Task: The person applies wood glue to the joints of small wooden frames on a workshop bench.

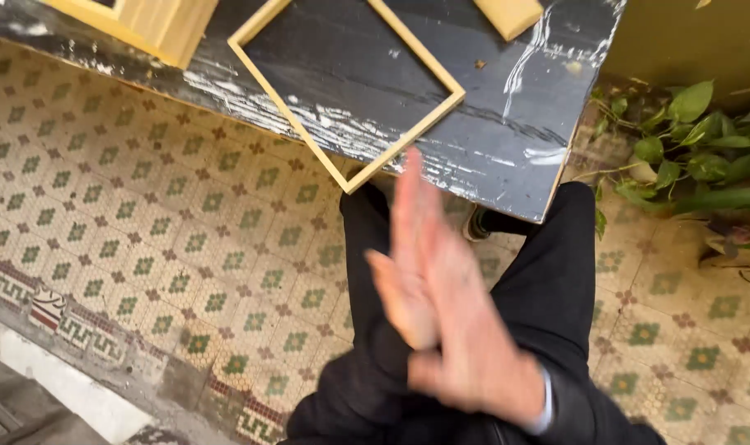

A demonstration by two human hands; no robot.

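My left hand point(401, 272) and my right hand point(478, 354) are pressed flat palm to palm in front of my body, fingers straight and pointing up toward the table. Both are motion-blurred and hold nothing. Just beyond the fingertips a thin, pale wooden square frame point(264, 78) lies on the dark, paint-scraped table point(507, 140), one corner hanging over the table's near edge. My hands touch neither frame nor table.
A pale wooden box point(157, 25) sits at the table's top left and a small wooden block point(508, 15) at the top. A leafy green plant point(688, 148) stands on the right. Patterned tile floor point(144, 239) lies below, with my dark trousers and a shoe point(476, 222).
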